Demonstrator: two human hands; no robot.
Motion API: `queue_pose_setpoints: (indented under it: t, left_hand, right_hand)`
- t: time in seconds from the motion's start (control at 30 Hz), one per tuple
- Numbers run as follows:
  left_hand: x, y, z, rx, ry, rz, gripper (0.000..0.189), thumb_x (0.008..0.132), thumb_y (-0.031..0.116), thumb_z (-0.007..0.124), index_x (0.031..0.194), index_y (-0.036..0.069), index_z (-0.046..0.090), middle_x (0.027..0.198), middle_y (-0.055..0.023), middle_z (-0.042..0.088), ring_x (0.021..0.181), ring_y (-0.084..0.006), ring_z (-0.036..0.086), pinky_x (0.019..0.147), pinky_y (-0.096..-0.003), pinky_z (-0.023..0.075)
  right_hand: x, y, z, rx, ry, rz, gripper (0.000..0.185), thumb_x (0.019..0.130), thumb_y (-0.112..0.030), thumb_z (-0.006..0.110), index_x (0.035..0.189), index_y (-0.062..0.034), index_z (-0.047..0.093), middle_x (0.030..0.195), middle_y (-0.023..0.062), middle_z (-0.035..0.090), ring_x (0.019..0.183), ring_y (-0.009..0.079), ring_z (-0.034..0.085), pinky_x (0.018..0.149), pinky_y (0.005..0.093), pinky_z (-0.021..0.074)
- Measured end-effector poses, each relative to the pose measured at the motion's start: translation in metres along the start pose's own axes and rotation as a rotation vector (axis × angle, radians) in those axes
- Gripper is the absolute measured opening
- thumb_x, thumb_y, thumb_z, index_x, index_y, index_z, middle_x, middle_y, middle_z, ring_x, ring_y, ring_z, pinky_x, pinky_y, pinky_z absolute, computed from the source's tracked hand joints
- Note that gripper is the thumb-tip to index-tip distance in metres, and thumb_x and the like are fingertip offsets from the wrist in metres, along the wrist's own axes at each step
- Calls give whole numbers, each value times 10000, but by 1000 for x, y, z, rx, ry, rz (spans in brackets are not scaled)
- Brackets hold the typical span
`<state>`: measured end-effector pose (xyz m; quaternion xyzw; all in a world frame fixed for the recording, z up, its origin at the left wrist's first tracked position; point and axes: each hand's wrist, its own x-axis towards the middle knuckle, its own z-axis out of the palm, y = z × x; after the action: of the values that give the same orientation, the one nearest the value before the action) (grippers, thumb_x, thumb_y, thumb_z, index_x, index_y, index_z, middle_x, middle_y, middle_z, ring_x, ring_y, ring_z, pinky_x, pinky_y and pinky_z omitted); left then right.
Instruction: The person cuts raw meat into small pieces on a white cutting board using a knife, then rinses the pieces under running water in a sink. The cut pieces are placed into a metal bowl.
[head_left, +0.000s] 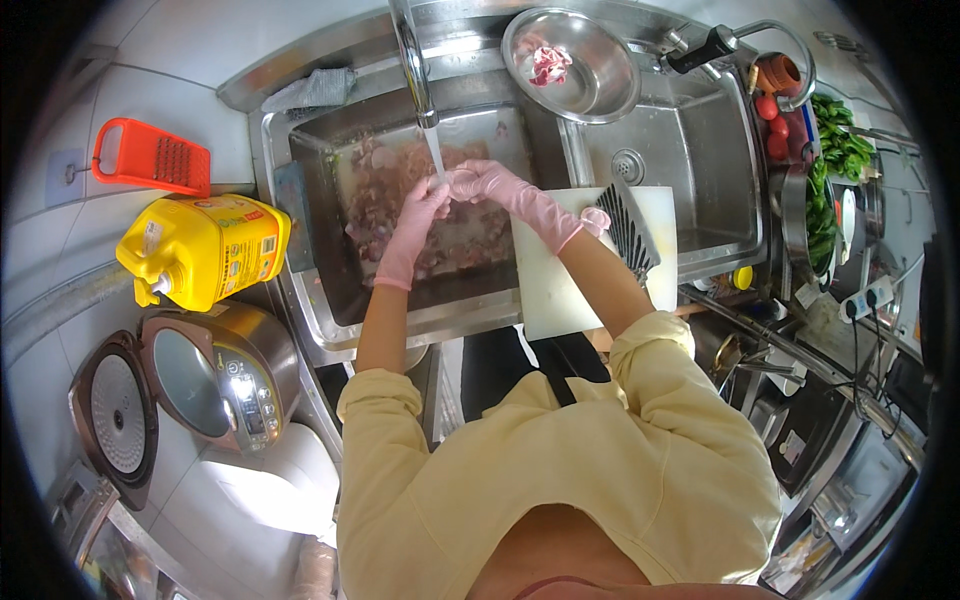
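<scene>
Both my hands wear pink gloves and meet under the running water (434, 152) from the faucet (409, 64). The fingers of my left hand (426, 201) and my right hand (480, 182) pinch a small pale piece (454, 178) between them; the fingers hide most of it. Below them, many chunks of raw meat (472, 244) lie in cloudy water in the left sink basin (319, 247). A stainless steel bowl (611, 94) rests across the sink's back and divider, with some red-and-white meat (551, 65) inside.
Under my right forearm, a white cutting board (551, 296) bridges the sink's front, bearing a slotted utensil (630, 229) and a pink lump (595, 219). A yellow jug (202, 247), an orange grater (157, 159) and an open rice cooker (247, 375) stand left. Leafy greens (821, 217) sit right.
</scene>
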<state>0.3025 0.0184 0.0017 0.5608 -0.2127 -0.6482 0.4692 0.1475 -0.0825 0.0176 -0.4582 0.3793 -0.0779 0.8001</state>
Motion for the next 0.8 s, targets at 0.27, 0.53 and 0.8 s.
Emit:
queue_pose_setpoints:
  t: [0.27,0.53,0.8]
  left_hand:
    - [5,-14,24,-146,227,2,203,914,279,527,884,78,538,656,19,509,492,-61,440,410,-219,341]
    - [7,-17,25,-131,180,-17,361,959,369,399,868,51,546,622,-9,512,451,-90,431,400,-241,346]
    - [3,20,-4,-154,-99,-35,431,963,346,387,1108,-36,527,976,-148,622,831,-231,623,780,-362,513]
  right_hand:
    - [3,24,18,-16,38,-116,234,812,-174,657,983,-35,575,842,14,609,711,84,522,627,225,411]
    - [21,45,10,44,219,-36,330,914,-335,517,864,-21,604,706,2,569,611,97,496,562,236,403]
    - [10,8,-20,-79,-10,-139,431,916,-465,453,852,-71,616,651,-19,532,557,71,426,502,231,351]
